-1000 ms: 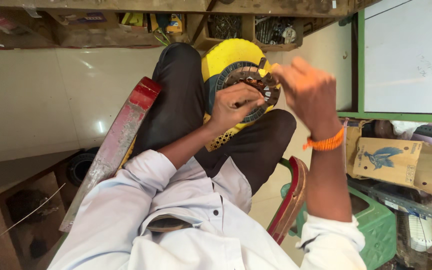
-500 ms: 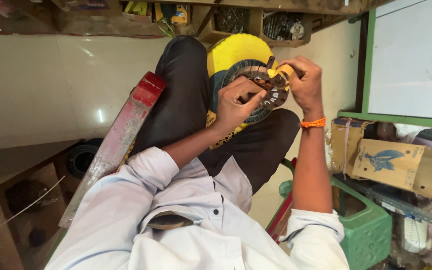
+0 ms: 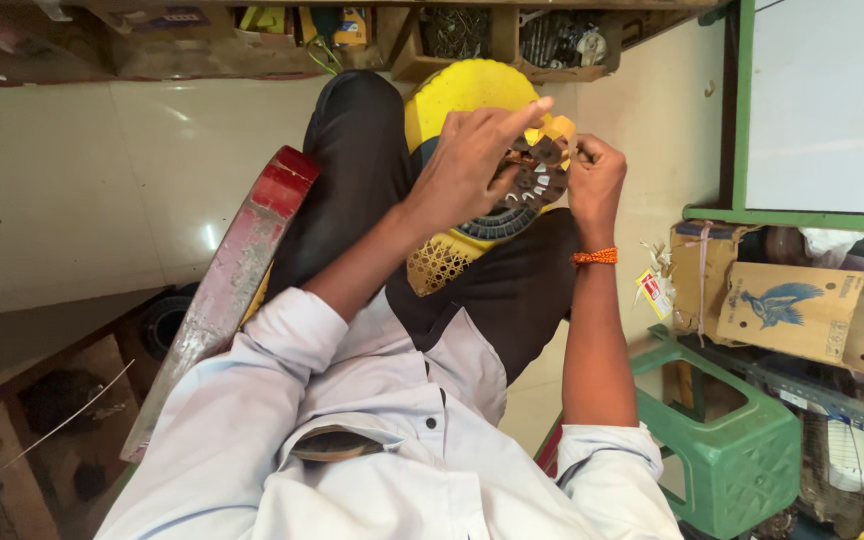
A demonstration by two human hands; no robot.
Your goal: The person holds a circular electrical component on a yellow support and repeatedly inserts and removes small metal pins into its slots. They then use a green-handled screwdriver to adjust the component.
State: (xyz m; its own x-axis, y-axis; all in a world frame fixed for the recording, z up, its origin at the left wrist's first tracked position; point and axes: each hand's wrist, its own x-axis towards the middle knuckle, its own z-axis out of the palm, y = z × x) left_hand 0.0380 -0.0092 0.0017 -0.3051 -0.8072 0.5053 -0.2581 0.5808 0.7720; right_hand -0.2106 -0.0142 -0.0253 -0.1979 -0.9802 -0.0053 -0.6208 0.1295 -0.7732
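Both hands, left hand [image 3: 467, 160] and right hand [image 3: 594, 185], are pinching the stiff, probably heavy motor core [image 3: 535, 178] at its rim, fingers clamped, above the yellow housing [image 3: 462, 95].

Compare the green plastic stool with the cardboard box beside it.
The green plastic stool is moulded, with a cut-out top; the cardboard box is brown and closed, with a blue bird picture. The stool stands low on the floor; the box sits higher, behind it. Both lie to the person's right.
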